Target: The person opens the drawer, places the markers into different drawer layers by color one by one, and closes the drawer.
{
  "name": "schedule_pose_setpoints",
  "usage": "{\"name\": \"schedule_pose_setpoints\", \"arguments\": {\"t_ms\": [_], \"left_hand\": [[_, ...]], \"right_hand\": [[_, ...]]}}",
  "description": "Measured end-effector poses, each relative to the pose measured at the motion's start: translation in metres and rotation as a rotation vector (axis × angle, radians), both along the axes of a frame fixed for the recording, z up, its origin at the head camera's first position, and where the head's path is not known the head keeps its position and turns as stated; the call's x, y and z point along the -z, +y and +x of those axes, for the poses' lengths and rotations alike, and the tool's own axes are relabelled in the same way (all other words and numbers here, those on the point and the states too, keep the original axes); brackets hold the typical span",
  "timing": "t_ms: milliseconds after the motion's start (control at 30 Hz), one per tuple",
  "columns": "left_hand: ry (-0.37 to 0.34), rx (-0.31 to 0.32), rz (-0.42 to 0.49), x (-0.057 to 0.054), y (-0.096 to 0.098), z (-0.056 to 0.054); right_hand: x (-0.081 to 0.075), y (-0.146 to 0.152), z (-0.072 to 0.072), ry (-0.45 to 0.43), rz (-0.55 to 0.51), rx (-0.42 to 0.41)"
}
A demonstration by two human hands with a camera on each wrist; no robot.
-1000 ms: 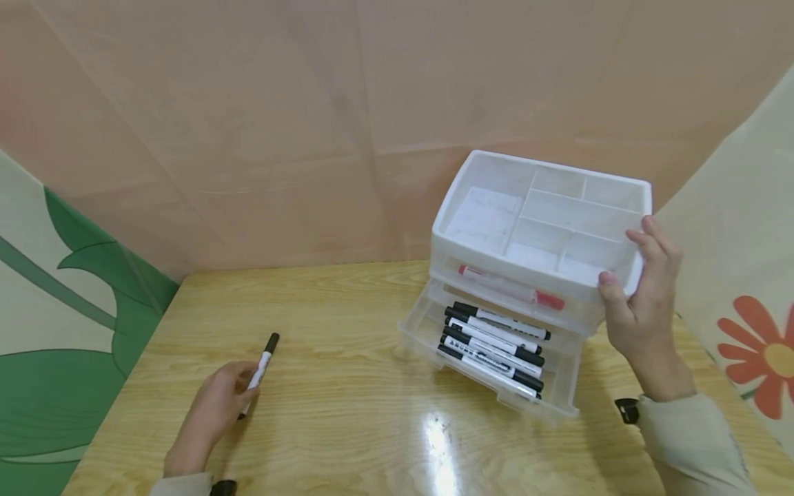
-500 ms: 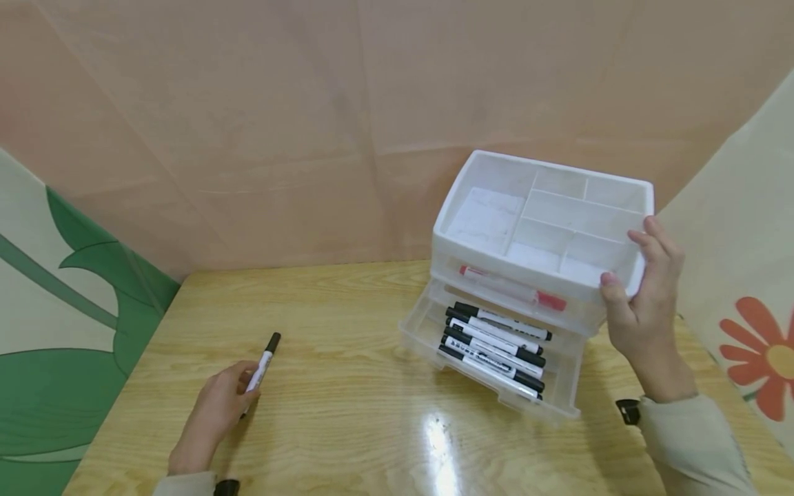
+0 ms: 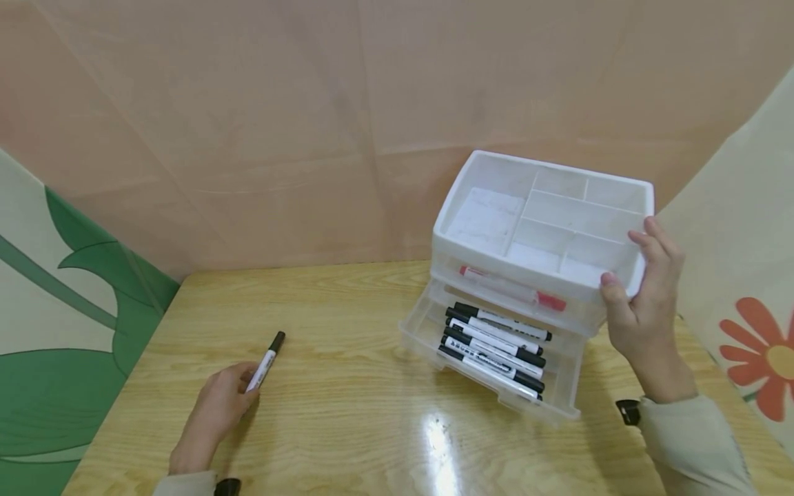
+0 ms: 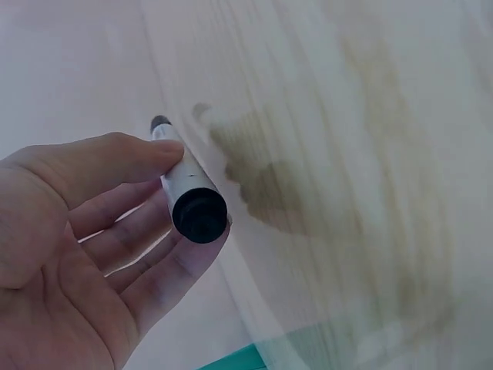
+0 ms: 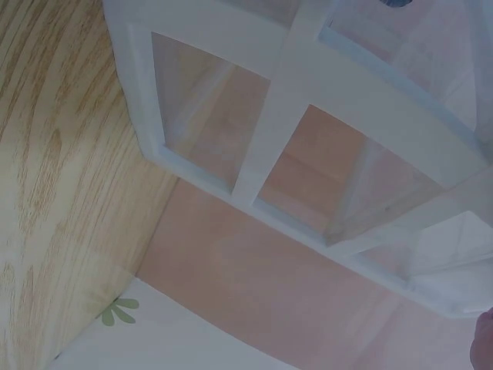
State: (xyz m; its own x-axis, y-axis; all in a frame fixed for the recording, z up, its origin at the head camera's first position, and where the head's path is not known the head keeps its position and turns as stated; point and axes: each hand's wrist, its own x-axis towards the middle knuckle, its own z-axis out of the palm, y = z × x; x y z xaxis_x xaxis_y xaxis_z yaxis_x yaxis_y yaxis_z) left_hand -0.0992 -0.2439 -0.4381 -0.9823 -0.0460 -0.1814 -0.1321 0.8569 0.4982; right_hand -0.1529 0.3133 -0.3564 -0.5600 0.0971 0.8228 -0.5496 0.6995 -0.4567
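My left hand (image 3: 214, 410) pinches a white marker with a black cap (image 3: 267, 365) at the left of the table. In the left wrist view the thumb lies along one side of the marker (image 4: 183, 171) and fingers back the other; both black ends show. My right hand (image 3: 648, 324) grips the right end of a white drawer box (image 3: 496, 256), thumb at the front and fingers over the rim. Below the top, a clear drawer (image 3: 569, 389) is pulled out, with several black-and-white markers (image 3: 496, 348) lying in it. In the right wrist view only a fingertip (image 5: 483, 343) shows.
The box's top is split into compartments (image 3: 486, 217). A red marker (image 3: 511, 286) shows through the upper drawer's front. The wood table (image 3: 347, 386) meets a tan cloth backdrop (image 3: 298, 172) behind it, with patterned panels at both sides.
The marker has tilted slightly, its far end shifting right, and its near end is now hidden by my left hand. My right hand and the box stay in place.
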Motion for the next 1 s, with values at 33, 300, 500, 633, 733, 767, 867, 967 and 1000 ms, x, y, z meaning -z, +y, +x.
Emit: {"name": "schedule_pose_setpoints", "arguments": {"t_ms": [33,300,500,633,733,767,867,967,1000], "left_hand": [[0.009,0.005,0.001,-0.001,0.001,0.0],[0.073,0.028,0.017,-0.008,0.01,0.0],[0.128,0.061,0.036,-0.013,0.018,-0.001],[0.15,0.074,0.048,-0.015,0.023,-0.002],[0.163,0.081,0.058,-0.016,0.026,-0.004],[0.168,0.083,0.06,-0.017,0.028,-0.004],[0.177,0.091,0.065,-0.017,0.032,-0.007],[0.172,0.094,0.064,-0.018,0.036,-0.008],[0.167,0.092,0.065,-0.019,0.038,-0.008]], "right_hand": [[0.0,0.0,0.0,-0.002,-0.001,0.0],[0.001,0.0,-0.001,0.008,-0.016,-0.001],[0.001,0.0,0.0,-0.005,-0.014,0.0],[0.001,0.0,0.0,-0.003,-0.016,0.0],[0.001,0.0,0.0,0.003,-0.018,0.001],[0.002,0.0,0.0,0.006,-0.021,0.0],[0.002,-0.001,-0.001,0.017,-0.028,-0.003],[0.001,-0.001,-0.001,0.02,-0.029,-0.003],[0.001,-0.001,-0.001,0.018,-0.027,-0.003]]}}
